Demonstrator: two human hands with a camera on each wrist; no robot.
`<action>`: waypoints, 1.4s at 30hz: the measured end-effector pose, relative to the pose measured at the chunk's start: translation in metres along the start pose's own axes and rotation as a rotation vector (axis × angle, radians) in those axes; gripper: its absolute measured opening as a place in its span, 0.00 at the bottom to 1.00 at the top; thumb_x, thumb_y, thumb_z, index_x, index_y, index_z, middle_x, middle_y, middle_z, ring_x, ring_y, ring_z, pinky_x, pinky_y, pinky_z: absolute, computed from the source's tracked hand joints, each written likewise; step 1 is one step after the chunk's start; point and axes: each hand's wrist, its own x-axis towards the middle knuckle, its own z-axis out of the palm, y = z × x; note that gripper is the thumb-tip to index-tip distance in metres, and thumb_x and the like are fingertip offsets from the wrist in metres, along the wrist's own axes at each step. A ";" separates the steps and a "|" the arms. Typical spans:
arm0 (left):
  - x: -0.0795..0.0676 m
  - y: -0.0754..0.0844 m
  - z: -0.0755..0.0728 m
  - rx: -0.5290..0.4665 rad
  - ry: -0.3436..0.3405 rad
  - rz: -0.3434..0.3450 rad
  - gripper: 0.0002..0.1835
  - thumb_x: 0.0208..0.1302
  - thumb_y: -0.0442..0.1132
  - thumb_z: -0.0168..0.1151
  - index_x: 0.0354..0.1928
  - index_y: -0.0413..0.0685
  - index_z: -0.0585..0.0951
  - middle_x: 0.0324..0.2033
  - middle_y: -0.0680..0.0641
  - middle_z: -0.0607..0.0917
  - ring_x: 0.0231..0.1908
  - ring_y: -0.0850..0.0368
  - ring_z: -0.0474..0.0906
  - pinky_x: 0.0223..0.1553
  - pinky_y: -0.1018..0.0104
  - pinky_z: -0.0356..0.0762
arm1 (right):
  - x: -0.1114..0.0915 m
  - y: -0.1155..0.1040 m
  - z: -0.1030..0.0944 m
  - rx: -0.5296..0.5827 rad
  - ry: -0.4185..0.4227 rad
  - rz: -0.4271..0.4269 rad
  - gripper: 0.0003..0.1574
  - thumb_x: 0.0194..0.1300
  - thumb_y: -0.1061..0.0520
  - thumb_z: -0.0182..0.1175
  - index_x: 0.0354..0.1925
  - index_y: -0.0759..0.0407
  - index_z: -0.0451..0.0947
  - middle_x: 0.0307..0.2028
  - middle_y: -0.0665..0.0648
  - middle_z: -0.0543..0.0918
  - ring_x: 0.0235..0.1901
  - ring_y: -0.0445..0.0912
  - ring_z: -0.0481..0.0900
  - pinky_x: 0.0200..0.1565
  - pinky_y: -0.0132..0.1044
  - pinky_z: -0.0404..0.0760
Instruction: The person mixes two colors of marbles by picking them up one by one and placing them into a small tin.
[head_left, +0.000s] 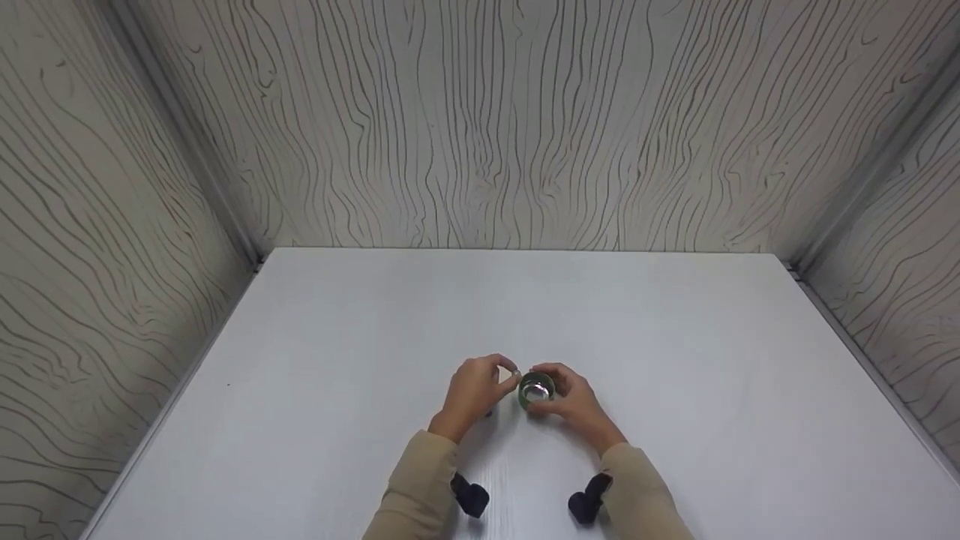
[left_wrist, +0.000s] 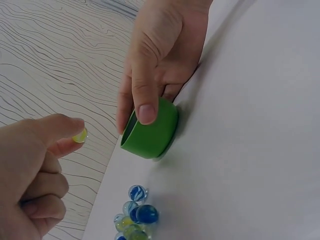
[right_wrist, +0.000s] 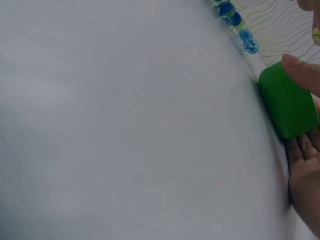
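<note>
Between the thumb and index finger of my left hand (head_left: 474, 388) is a clear marble with yellow in it (left_wrist: 80, 135), held up just left of a small cup. The cup (left_wrist: 156, 134) is green outside, and its inside looks shiny and silvery in the head view. My right hand (head_left: 576, 401) grips the cup from the right side, thumb on the near side and fingers round the far side. It stands upright on the table, mouth up. A cluster of glass marbles (left_wrist: 147, 214), blue, clear and yellow-green, lies on the table beside the cup, mostly hidden by my left hand in the head view.
The white table (head_left: 375, 315) runs back to a wood-grain patterned panel (head_left: 480, 127). Similar panels stand at the left (head_left: 90, 262) and right. Black wrist mounts (head_left: 470, 496) stick out inward from both sleeves, low over the table.
</note>
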 end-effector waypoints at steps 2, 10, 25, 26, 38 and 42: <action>0.000 0.000 0.001 0.006 -0.001 0.004 0.11 0.61 0.44 0.65 0.41 0.48 0.86 0.17 0.58 0.66 0.19 0.67 0.59 0.21 0.76 0.55 | 0.000 0.000 0.000 0.009 -0.006 0.000 0.37 0.49 0.62 0.73 0.58 0.61 0.72 0.59 0.62 0.78 0.67 0.58 0.69 0.71 0.57 0.58; 0.001 0.001 0.004 0.019 -0.001 0.027 0.12 0.61 0.45 0.65 0.41 0.47 0.85 0.16 0.58 0.64 0.18 0.67 0.58 0.21 0.76 0.55 | 0.001 0.001 -0.001 0.034 -0.020 -0.008 0.37 0.49 0.62 0.72 0.58 0.62 0.72 0.58 0.63 0.79 0.67 0.58 0.69 0.72 0.55 0.57; 0.006 0.006 0.010 0.024 -0.026 0.009 0.10 0.60 0.43 0.65 0.41 0.47 0.86 0.17 0.58 0.66 0.20 0.65 0.59 0.23 0.75 0.55 | 0.001 0.001 -0.001 0.028 -0.012 -0.019 0.37 0.50 0.62 0.72 0.58 0.64 0.72 0.59 0.64 0.78 0.66 0.58 0.70 0.71 0.55 0.60; 0.006 0.006 0.010 0.025 -0.027 0.008 0.10 0.60 0.43 0.65 0.41 0.46 0.86 0.17 0.58 0.66 0.20 0.65 0.59 0.23 0.75 0.55 | 0.001 0.001 -0.001 0.022 -0.010 -0.019 0.37 0.49 0.62 0.73 0.58 0.64 0.72 0.59 0.64 0.78 0.66 0.58 0.70 0.71 0.55 0.60; 0.006 0.005 0.016 0.009 -0.048 0.022 0.11 0.61 0.43 0.65 0.42 0.45 0.85 0.15 0.59 0.63 0.17 0.67 0.56 0.19 0.76 0.53 | 0.000 0.002 -0.003 0.024 -0.018 -0.007 0.37 0.50 0.62 0.72 0.59 0.64 0.71 0.59 0.65 0.78 0.66 0.59 0.69 0.71 0.55 0.59; 0.006 0.004 0.017 0.016 -0.047 0.027 0.11 0.61 0.43 0.65 0.42 0.46 0.85 0.14 0.60 0.61 0.16 0.67 0.54 0.18 0.77 0.52 | 0.000 0.001 -0.003 0.037 -0.023 -0.019 0.37 0.51 0.63 0.71 0.59 0.65 0.70 0.59 0.65 0.77 0.66 0.60 0.69 0.71 0.54 0.58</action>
